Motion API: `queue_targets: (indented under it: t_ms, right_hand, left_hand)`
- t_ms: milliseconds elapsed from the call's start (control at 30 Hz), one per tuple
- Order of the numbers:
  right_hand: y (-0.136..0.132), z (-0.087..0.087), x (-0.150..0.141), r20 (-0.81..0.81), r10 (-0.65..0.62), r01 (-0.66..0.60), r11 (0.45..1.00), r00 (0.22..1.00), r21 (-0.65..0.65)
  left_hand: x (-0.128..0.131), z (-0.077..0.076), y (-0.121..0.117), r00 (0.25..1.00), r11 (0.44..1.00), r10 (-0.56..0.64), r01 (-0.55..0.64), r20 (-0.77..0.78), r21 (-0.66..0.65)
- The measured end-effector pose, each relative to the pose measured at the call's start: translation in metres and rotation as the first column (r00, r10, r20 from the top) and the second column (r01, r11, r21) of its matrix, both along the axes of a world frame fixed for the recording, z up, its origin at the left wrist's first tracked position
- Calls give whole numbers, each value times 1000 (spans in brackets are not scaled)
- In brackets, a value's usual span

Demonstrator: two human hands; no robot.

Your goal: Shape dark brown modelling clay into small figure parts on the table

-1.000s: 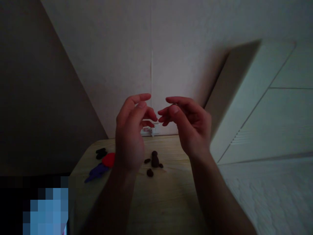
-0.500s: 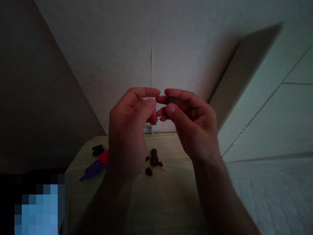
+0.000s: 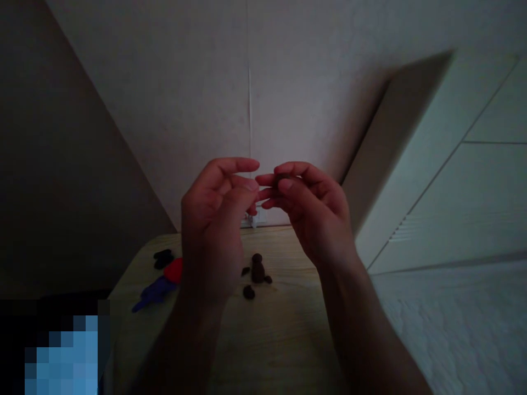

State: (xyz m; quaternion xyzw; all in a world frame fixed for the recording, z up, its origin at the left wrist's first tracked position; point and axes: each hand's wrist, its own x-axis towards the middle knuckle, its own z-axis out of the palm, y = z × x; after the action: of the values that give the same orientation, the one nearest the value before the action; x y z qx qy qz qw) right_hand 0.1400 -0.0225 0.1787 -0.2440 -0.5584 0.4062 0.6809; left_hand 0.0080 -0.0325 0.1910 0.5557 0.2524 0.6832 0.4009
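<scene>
Above the table, my right hand (image 3: pixel 317 211) pinches a small dark brown lump of modelling clay (image 3: pixel 282 178) between thumb and fingers; most of the lump is hidden by them. My left hand (image 3: pixel 216 214) is beside it with its index finger stretched out and its thumb apart from that finger. Its fingertips come close to those of the right hand, and I see nothing held in it. Below, on the table (image 3: pixel 284 340), lies a brown clay figure (image 3: pixel 258 271) with a round head and longer body. Small brown clay pieces (image 3: pixel 249 292) lie around it.
Left on the table are black clay pieces (image 3: pixel 163 259), a red clay piece (image 3: pixel 173 270), partly behind my left wrist, and purple clay (image 3: pixel 154 293). A power socket (image 3: pixel 253 219) is on the wall behind. A pale cabinet (image 3: pixel 444 181) stands at the right.
My hands have come closer together, their fingertips nearly meeting. The brown clay lump showed more clearly half a second ago and is now more covered by the right fingers. The view has shifted slightly.
</scene>
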Motion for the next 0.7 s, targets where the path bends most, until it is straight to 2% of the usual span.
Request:
queue_targets:
  t_ms: [300, 500, 667, 700]
  right_hand:
    - [-5, -2, -3, -13, 6, -6, 999, 1000, -49]
    - [-6, 3, -2, 60, 214, -212, 977, 975, -30]
    - [-9, 2, -4, 23, 369, -368, 929, 929, -52]
    - [-10, 1, -4, 34, 376, -373, 925, 926, -65]
  left_hand:
    - [4, -2, 3, 998, 999, -36, 37, 51, -9]
    - [4, 2, 0, 992, 998, -56, 60, 111, -35]
    - [-3, 0, 5, 995, 998, 64, -63, 77, -17]
    - [-5, -1, 6, 998, 999, 48, -47, 38, -16]
